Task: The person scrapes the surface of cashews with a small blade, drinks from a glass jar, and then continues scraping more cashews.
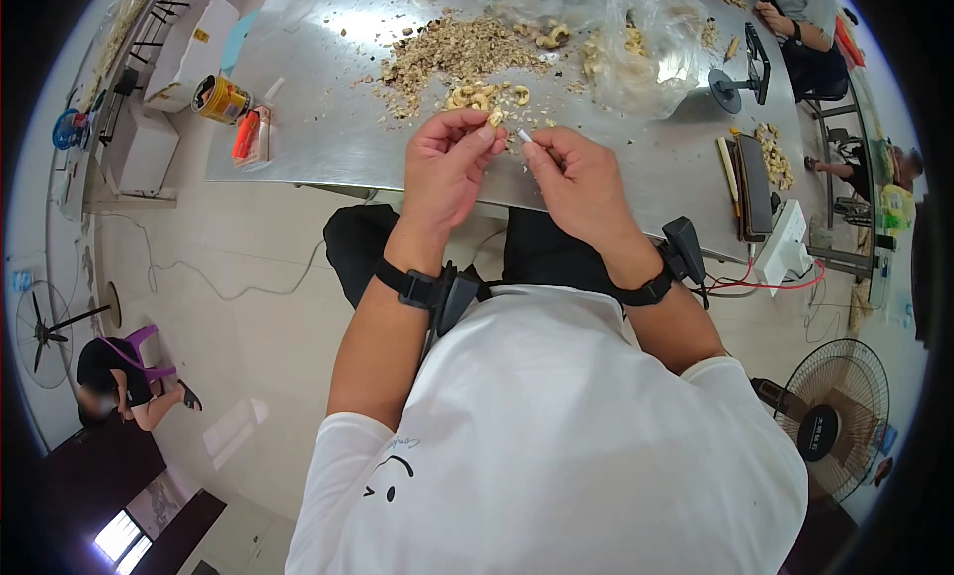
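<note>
Pinched between the thumb and fingers of my left hand (447, 167) is a pale yellow cashew nut (496, 119). My right hand (581, 182) is closed on a small tool with a whitish tip (525, 136), pointed at the nut from the right; most of the tool is hidden in the fingers. Both hands are close together over the near edge of the metal table (328, 108). Just beyond them lies a small group of cashews (475, 96). A wide heap of brown skin flakes and broken bits (447, 53) spreads behind that group.
A clear plastic bag (656, 53) with cashews stands at back right, near a phone stand (730, 86). A yellow can (221, 98) and an orange-handled item (245, 136) sit left. Right are a dark case (753, 182) and a power strip (782, 242). Another person's hand (775, 18) rests far right.
</note>
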